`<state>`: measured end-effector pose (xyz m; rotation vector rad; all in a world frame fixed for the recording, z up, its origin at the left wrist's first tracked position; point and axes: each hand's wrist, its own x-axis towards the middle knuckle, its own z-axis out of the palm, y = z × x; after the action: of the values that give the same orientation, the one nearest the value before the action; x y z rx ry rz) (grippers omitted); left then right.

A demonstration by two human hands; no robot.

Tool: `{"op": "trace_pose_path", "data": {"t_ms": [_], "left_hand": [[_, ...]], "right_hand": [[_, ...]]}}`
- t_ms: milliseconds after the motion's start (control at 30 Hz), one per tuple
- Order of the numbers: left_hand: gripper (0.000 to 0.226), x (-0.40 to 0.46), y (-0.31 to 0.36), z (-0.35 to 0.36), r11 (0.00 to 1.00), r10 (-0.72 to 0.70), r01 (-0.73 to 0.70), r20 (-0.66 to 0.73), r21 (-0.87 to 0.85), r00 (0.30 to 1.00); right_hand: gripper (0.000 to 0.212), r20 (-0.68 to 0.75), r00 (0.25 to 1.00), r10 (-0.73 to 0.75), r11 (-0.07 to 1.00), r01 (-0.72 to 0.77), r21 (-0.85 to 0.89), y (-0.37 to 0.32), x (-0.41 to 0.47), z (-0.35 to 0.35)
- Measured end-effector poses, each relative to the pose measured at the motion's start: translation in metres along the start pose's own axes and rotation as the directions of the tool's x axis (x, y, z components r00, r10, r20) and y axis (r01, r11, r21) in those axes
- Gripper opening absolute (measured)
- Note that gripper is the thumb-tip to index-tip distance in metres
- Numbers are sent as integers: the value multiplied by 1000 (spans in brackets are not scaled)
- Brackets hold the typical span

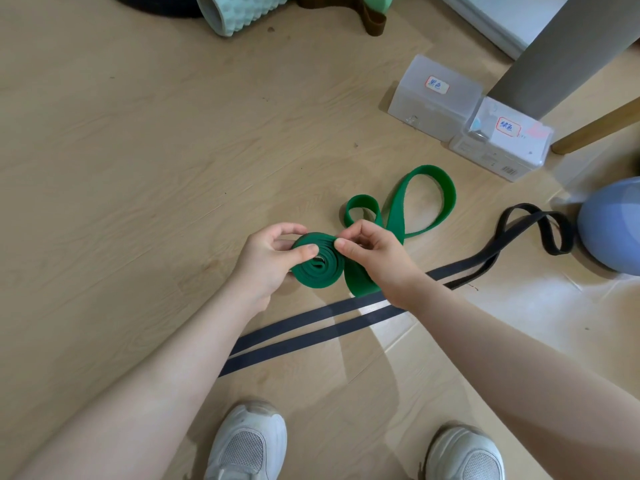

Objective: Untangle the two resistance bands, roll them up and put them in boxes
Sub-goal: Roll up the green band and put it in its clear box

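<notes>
A green resistance band [398, 209] is partly wound into a coil [317, 271] held above the floor. My left hand [273, 258] grips the coil, thumb on its top edge. My right hand [374, 258] pinches the band where it feeds onto the coil. The band's loose end lies in loops on the floor beyond my hands. A black resistance band [311, 327] stretches flat across the floor below my hands, ending in loops at the right. Two translucent lidded boxes [436, 98] [502, 140] with labels stand at the upper right.
A mint foam roller [239, 12], a brown band [370, 22] and a dark ring lie at the top. A blue ball [609, 223] sits at the right edge by a wooden leg [595, 129] and a grey post. My white shoes [249, 445] are at the bottom.
</notes>
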<state>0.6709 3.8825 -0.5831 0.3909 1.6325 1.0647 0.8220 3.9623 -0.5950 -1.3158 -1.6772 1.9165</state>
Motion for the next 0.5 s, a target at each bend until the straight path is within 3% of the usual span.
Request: {"op": "trace_pose_path", "data": {"t_ms": [200, 300, 367, 433, 500], "left_hand": [[20, 3, 12, 3, 946, -19, -21, -120, -324, 993], [19, -1, 17, 9, 901, -46, 1, -93, -433, 995], [19, -2, 16, 6, 889, -88, 80, 2, -450, 996], [18, 0, 14, -4, 950, -110, 141, 125, -279, 986], [19, 6, 15, -13, 992, -70, 48, 182, 119, 981]], "right_hand": [[20, -44, 997, -59, 953, 69, 294, -8, 6, 24], [25, -50, 992, -116, 962, 125, 244, -17, 8, 23], [25, -25, 987, -160, 977, 162, 140, -23, 8, 14], [26, 66, 982, -174, 984, 175, -12, -26, 6, 2], [28, 201, 966, -163, 942, 213, -260, -24, 4, -7]]}}
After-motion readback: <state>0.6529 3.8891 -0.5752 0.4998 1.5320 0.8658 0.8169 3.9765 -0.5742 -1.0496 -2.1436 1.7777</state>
